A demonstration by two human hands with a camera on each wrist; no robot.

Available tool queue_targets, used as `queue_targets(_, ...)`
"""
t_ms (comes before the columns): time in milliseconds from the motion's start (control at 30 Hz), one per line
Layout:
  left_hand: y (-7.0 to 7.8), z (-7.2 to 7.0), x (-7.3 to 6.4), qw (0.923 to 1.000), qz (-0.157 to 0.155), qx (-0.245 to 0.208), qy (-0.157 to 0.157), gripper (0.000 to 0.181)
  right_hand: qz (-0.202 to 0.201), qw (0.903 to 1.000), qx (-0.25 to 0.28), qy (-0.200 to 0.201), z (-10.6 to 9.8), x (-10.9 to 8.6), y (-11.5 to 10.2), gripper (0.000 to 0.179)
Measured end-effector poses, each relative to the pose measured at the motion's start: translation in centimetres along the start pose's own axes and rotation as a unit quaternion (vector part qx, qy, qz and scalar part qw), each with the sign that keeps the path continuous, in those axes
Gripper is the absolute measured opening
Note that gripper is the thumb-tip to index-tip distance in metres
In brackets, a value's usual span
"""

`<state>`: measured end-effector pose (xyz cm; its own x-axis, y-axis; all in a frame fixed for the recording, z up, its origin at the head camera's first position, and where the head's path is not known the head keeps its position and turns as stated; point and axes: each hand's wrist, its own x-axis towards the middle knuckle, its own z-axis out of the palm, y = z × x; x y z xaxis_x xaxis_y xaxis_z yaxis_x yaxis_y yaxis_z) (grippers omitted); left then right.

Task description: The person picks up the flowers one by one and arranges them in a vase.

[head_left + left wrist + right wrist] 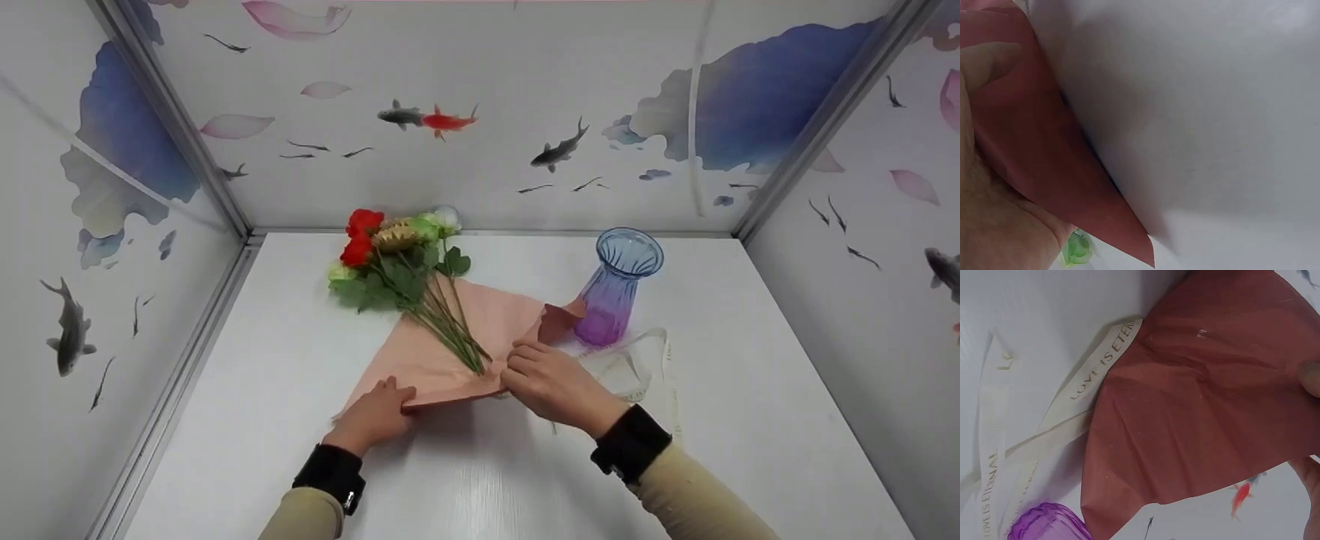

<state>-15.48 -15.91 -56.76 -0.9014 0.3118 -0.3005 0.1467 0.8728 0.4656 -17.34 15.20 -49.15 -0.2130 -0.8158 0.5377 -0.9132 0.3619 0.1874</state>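
A sheet of pink wrapping paper lies under a bunch of artificial flowers, whose green stems run toward the front. Along the paper's front left edge, my left hand holds it; the left wrist view shows the thumb over its darker underside. My right hand pinches the paper near the stem ends, with that side lifted. Close up in the right wrist view, the raised flap is creased and hides most of the right fingers.
A blue-to-purple glass vase stands upright at the back right, against the paper's right corner in the head view. White lettered ribbon lies loosely looped beside the right hand. Printed walls enclose the white table at the back and sides.
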Motion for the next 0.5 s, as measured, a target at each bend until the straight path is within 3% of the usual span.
queue_targets(100, 0.0, 0.3, -0.3, 0.9998, -0.002, 0.014, 0.017, 0.042, 0.007, 0.9997, 0.023, -0.01, 0.0, -0.3, -0.3, 0.015)
queue_targets(233, 0.2, 0.6, -0.8, 0.9994, -0.013, 0.012, 0.03, 0.049, 0.003, 0.9993, 0.036, -0.008, 0.2, -0.7, -0.4, 0.013)
queue_targets(500, 0.8, 1.1, -1.8, 0.9975, -0.058, 0.034, 0.021, 0.062, -0.005, 0.9979, 0.063, -0.013, 0.3, -1.1, -1.0, 0.01)
